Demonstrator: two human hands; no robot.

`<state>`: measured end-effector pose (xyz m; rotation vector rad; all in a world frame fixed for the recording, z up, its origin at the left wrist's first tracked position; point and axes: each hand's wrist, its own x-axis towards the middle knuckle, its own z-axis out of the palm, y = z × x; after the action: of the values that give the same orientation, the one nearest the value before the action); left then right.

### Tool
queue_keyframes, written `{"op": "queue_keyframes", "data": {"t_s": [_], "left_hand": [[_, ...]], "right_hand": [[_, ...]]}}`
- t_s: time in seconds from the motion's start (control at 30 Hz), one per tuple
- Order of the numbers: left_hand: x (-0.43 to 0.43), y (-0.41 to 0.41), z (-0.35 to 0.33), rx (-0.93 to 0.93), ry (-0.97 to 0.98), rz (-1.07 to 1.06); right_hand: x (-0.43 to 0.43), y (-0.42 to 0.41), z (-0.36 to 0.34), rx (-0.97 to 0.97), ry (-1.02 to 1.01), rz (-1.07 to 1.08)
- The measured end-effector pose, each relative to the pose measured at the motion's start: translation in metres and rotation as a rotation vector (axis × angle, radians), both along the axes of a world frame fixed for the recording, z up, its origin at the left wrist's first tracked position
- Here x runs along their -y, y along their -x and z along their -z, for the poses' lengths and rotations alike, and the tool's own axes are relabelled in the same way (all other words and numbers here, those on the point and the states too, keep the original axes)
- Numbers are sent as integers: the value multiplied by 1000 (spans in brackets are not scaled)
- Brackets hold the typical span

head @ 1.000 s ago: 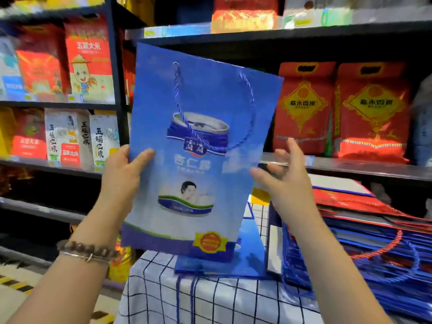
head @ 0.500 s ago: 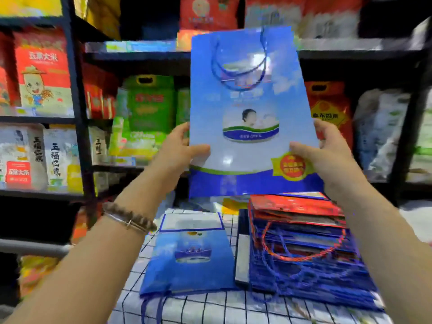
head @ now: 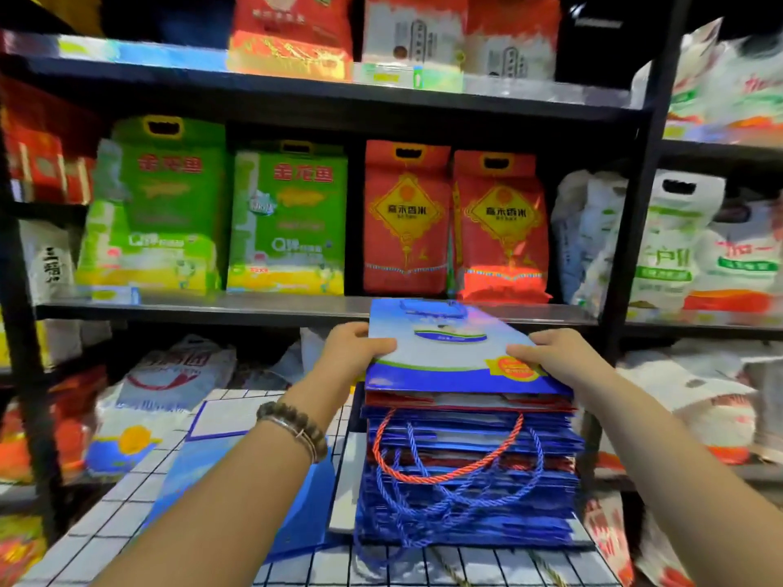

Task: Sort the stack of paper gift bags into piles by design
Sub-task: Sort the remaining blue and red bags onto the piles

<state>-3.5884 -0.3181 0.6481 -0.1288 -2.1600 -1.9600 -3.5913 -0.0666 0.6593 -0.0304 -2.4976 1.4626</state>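
Centrally, blue bag (head: 445, 353) between left grip (head: 351, 358), right grip (head: 559, 358).

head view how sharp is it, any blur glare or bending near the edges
Head view: fairly sharp in the centre, where the left hand and right hand have a clear grip on the top blue bag; soft sheen on the bag's far end; white sacks at the right edge smeared; shelf upright leans, a wide-angle bend; lower-shelf sacks dim.

Black metal shelving (head: 322, 101) stocked with green, red and white rice sacks, checked tablecloth (head: 127, 514) in front
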Motion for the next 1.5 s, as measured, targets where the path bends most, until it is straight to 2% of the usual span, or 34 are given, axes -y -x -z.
{"op": "queue_keyframes", "data": {"t_s": [0.17,0.3,0.37,0.47,0.53,0.63,0.7,0.77,0.97,1.07,1.17,1.23,1.3,1.4,1.5], "left_hand": [[0,1,12,116,73,-5],[-1,-1,7,156,166,-11],[-2,5,-1,96,258,-61],[-13,15,-23,-31,565,-81],[-29,18,-27,53,656,25],[-49,18,-21,219,894,141],[-50,24,-6,239,1057,214],[-50,26,9,291,1128,319],[-53,31,28,378,1121,355],[-53,28,30,431,1074,379],[-53,22,27,430,1005,400],[-51,21,23,341,1023,359],[-50,24,18,164,1025,258],[-37,22,4,-64,727,64],[-12,19,-6,-150,548,-29]], "right_hand": [[-2,8,11,14,-111,58],[-10,14,6,-39,-304,126],[-8,14,-9,-133,-432,118],[14,18,-32,-181,-639,18],[36,25,-34,-98,-784,-102],[62,33,-15,106,-939,-241],[68,41,5,220,-953,-280],[69,45,21,275,-941,-276],[69,54,47,385,-814,-254],[68,53,48,383,-1008,-369],[70,52,45,398,-1000,-382],[71,49,40,368,-981,-353],[70,48,33,306,-993,-299],[69,45,15,194,-1066,-221],[68,46,-4,119,-1012,-164]]}}
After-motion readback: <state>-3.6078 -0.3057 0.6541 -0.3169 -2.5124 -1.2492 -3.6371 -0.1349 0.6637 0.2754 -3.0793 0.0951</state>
